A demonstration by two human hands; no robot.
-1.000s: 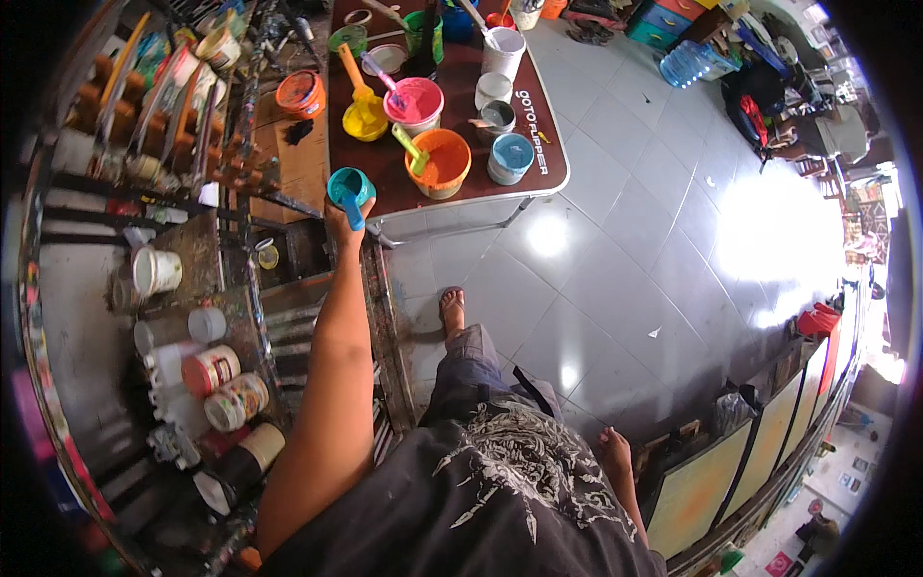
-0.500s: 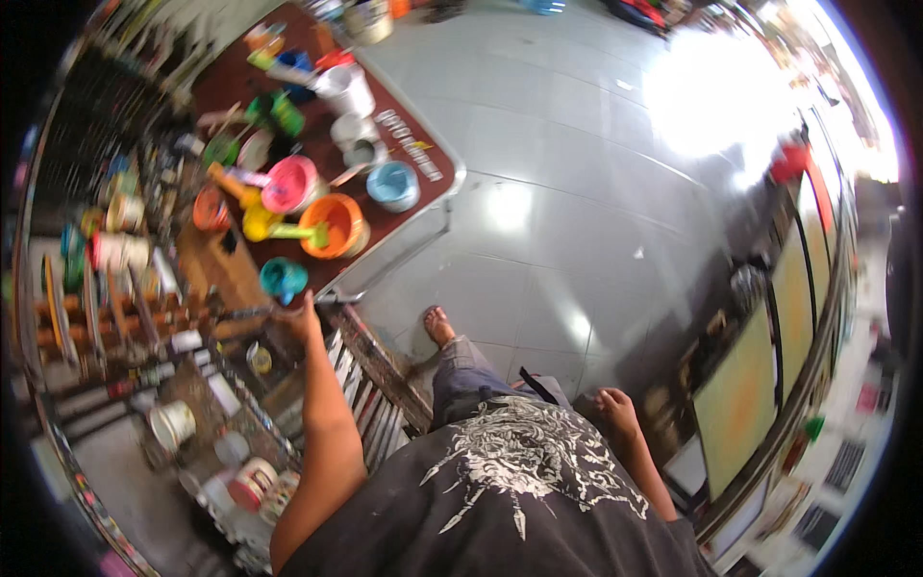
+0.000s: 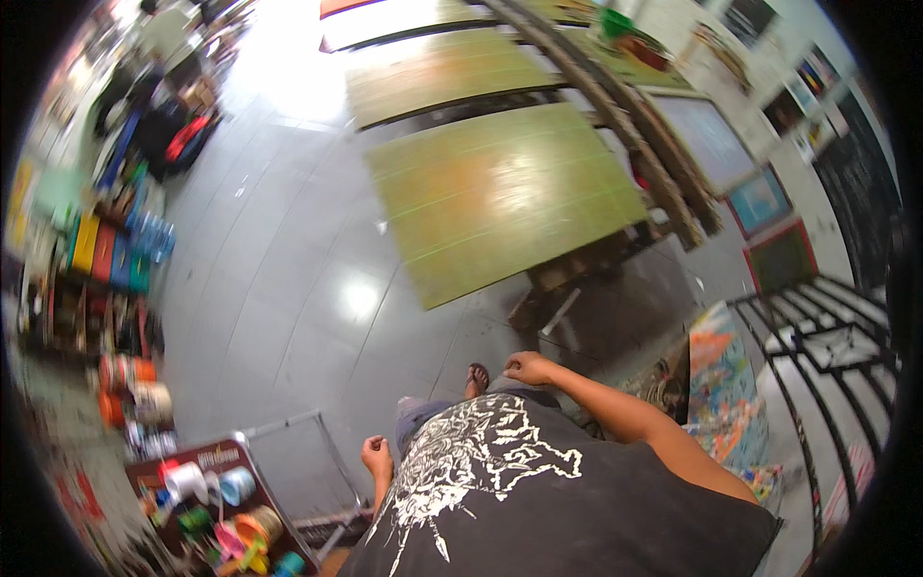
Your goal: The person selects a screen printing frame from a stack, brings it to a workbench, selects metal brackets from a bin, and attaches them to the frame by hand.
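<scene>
My left hand hangs beside my dark shirt, its fingers loosely curled, with nothing showing in them. My right hand is held in front of my body, fingers bent in and closed, no object visible in it. Neither hand touches anything I can see. Beyond my right hand lies a flat board, yellow-green with an orange tint, set on a low support. On my left, at the lower edge, a dark red table bears paint tubs, among them a light blue one and an orange one.
More green boards stretch away behind the nearest one, with long wooden beams along their right. A black metal rack stands at right, by a paint-stained sheet. Buckets and coloured drawers line the left; grey tiles lie between.
My view has swung right, towards the boards; the paint table has shifted to the lower left. My left hand has come away from the teal cup and back to my side.
</scene>
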